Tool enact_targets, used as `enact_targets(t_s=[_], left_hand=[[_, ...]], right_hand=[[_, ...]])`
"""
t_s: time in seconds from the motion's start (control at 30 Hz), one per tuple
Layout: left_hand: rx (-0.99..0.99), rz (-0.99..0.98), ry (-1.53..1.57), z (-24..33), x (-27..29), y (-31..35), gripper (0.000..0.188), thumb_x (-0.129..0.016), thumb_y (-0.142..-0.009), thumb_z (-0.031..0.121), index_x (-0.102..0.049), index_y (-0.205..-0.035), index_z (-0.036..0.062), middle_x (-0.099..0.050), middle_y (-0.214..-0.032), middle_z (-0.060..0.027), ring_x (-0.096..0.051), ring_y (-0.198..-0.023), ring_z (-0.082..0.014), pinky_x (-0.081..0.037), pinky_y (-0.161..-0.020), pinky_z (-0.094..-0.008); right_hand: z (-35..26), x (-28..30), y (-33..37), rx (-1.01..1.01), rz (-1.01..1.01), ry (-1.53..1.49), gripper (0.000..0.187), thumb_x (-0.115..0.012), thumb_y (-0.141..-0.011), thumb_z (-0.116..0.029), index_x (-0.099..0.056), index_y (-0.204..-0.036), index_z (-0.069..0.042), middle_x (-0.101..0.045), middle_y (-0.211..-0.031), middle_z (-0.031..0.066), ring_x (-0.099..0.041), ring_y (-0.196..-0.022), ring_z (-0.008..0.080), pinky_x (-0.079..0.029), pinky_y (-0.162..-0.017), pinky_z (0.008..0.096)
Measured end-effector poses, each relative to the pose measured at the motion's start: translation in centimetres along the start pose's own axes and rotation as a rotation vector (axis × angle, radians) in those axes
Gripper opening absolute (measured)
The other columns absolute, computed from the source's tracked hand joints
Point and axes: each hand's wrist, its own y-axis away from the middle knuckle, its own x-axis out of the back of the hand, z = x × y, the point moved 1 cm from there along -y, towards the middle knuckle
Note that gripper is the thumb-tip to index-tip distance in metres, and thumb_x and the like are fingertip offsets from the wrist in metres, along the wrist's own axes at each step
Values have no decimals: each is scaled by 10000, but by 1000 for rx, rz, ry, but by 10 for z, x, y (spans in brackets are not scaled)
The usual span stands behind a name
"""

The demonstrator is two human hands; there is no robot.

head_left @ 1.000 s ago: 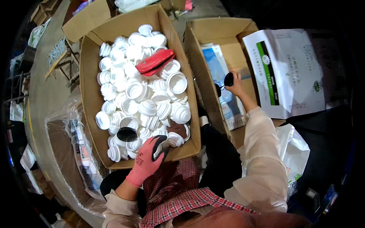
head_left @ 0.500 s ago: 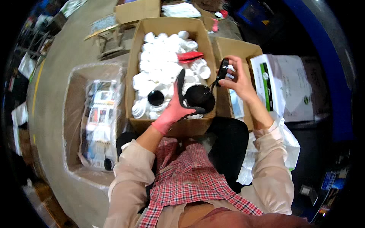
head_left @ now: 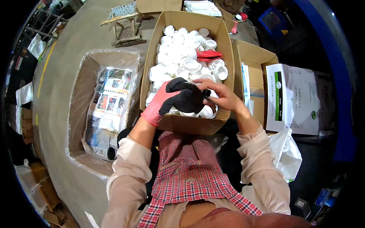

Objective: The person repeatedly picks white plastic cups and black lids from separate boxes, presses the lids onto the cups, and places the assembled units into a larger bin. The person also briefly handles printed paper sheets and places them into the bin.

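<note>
My left hand (head_left: 173, 97), in a pink glove with black palm and fingers, is closed round a black round plastic piece (head_left: 198, 102) over the near part of the large carton. My bare right hand (head_left: 222, 97) pinches a small black part at the right edge of that piece. The fingers hide much of the piece, so its full shape cannot be told. Under and beyond both hands, white plastic caps (head_left: 176, 49) fill the carton (head_left: 195, 126). A red pouch-like thing (head_left: 209, 56) lies on the caps at the right.
A plastic-lined box (head_left: 74, 121) on the left holds printed sheets (head_left: 110, 100) and a small black round thing (head_left: 111, 153). On the right are an open carton (head_left: 258, 85), a white printed box (head_left: 294, 100) and a white bag (head_left: 285, 155). A small stool (head_left: 127, 30) stands far left.
My right hand has moved left and down, bringing its black part against the black piece in my left hand. The left hand's fingers have wrapped over the piece. The view has shifted slightly.
</note>
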Motion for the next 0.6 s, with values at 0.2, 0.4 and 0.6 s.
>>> enact_targets(t_s=[0.2,0.4,0.6], left_hand=[[-90,101,5,-13,6,-21,530,-681,-810,75,-476,-1293,9,-592,-1153,-70,-576,-1042,-159,-449,-917,-284],[-142,-82,-176,-32,-28,-16,916,-723,-672,88,-257,-1459,34,-400,-1388,-108,-407,-1272,-184,-358,-1044,-319],[1,-130,-118,-51,-40,-24,889,-727,-686,37,-264,-1445,55,-434,-1343,-112,-428,-1235,-186,-383,-1013,-312]], right_hand=[[-7,-3,2,-289,11,-390,204,-530,-972,-225,-564,-925,-30,-568,-778,-9,-536,-727,76,-433,-681,237],[16,-18,-2,-311,166,-236,221,-562,-940,-230,-578,-842,-33,-526,-685,-18,-495,-661,84,-407,-640,248],[14,4,12,-251,-97,-106,218,-603,-900,-222,-573,-816,-23,-532,-729,-16,-476,-734,93,-402,-690,271]])
